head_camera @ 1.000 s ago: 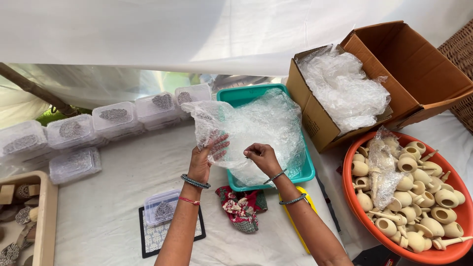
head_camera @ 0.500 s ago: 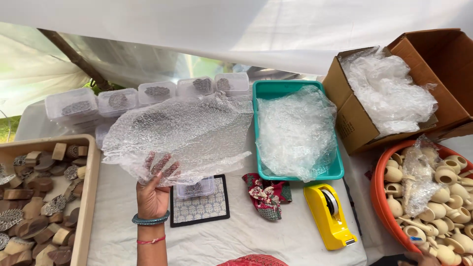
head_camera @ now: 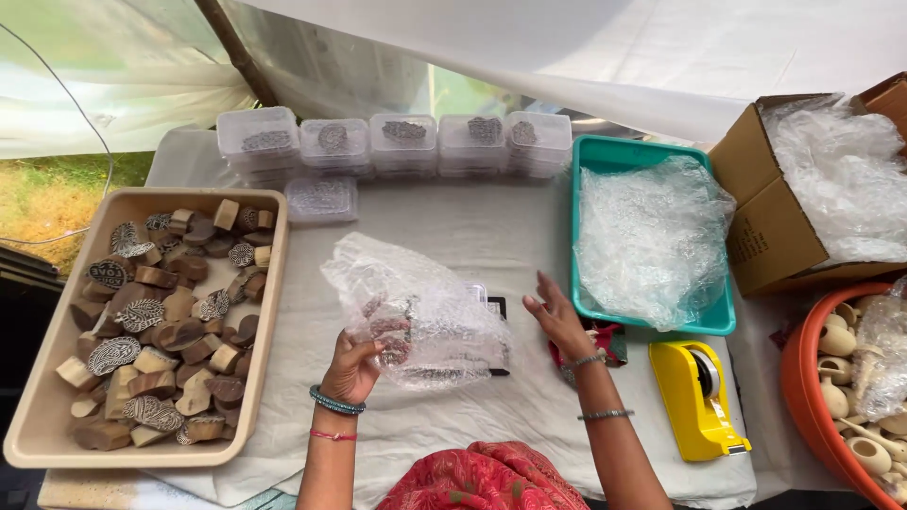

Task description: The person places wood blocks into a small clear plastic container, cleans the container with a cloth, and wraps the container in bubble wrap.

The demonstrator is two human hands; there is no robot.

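Bubble wrap sheet (head_camera: 416, 312), clear and crumpled.
Raised slightly above the white cloth, gripped at its lower left edge.

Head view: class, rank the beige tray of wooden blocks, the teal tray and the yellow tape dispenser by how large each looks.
1. Beige tray, largest, though nearer the camera.
2. Teal tray.
3. Yellow tape dispenser, clearly smallest.

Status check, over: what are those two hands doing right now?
Left hand grips bubble wrap sheet. Right hand open, apart from it. Dark tile underneath. Nothing in the way.
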